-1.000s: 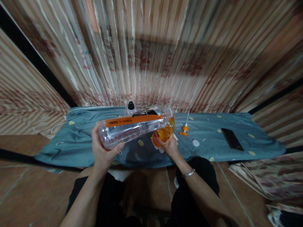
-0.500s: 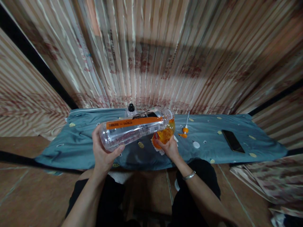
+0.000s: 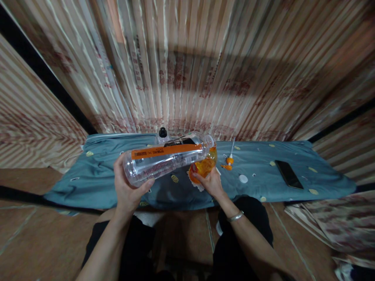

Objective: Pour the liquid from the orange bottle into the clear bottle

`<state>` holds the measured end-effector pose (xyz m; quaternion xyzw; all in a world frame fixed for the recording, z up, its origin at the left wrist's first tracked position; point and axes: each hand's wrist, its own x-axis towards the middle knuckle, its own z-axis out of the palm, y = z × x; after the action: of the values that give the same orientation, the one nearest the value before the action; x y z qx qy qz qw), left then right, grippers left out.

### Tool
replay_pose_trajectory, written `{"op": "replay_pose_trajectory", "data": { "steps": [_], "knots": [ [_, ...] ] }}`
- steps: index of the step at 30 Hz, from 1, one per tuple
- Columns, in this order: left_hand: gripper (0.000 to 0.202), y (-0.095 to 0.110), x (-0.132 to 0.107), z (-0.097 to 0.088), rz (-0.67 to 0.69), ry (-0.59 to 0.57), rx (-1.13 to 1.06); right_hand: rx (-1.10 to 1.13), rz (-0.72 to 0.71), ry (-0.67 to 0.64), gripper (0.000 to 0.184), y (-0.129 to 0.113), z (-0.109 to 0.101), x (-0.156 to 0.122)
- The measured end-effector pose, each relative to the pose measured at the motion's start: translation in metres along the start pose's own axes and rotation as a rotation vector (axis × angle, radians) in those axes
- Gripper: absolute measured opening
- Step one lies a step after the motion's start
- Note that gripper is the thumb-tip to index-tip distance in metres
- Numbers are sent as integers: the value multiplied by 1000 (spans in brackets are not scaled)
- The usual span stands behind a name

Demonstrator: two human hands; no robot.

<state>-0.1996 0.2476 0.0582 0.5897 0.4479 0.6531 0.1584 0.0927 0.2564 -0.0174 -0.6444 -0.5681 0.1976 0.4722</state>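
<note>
My left hand (image 3: 126,186) grips the base end of a large clear plastic bottle (image 3: 166,158) with an orange label stripe. The bottle is tipped almost level, its open neck over a small orange bottle (image 3: 204,166). My right hand (image 3: 210,182) is wrapped round the lower part of that orange bottle, which stands on white paper on a blue-grey cloth (image 3: 96,171). The clear bottle looks nearly empty.
On the cloth lie an orange pump top with a white tube (image 3: 229,160), a white cap (image 3: 243,178) and a black phone (image 3: 288,174). A black-capped bottle (image 3: 162,134) stands behind the clear one. A pleated patterned curtain hangs behind. My dark-trousered knees are below.
Almost nothing has moved. Both hands hold the same bottles in the same tilted pose; the view has shifted very slightly.
</note>
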Motion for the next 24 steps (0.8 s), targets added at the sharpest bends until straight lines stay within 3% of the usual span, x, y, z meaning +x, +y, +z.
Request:
{"op": "replay_pose_trajectory", "data": {
  "steps": [24],
  "knots": [
    [89,-2,-1,0,-6,-4,-23,-48,31,1,79,8,8,-1]
  ]
}}
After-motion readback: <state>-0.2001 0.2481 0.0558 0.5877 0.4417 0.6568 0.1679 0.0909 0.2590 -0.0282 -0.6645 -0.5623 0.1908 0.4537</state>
